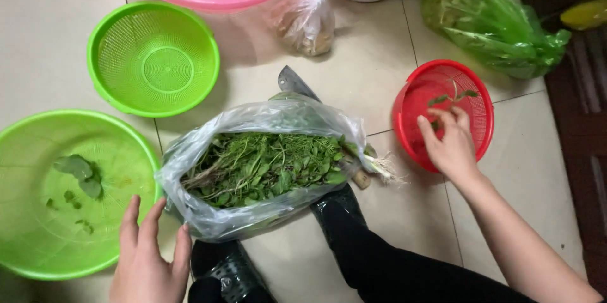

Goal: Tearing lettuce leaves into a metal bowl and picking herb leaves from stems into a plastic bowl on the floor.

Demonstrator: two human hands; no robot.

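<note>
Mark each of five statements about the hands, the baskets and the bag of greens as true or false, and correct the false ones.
1. The right hand is over the red basket, holding a green sprig. True.
2. The left hand is inside the clear bag of greens. False: it rests at the edge of the large green bowl, beside the bag.
3. The large green bowl holds a few loose leaves. True.
4. The small green basket is full of herbs. False: it is empty.
5. The clear bag of greens stands upright, tied shut. False: it lies open on its side.
</note>
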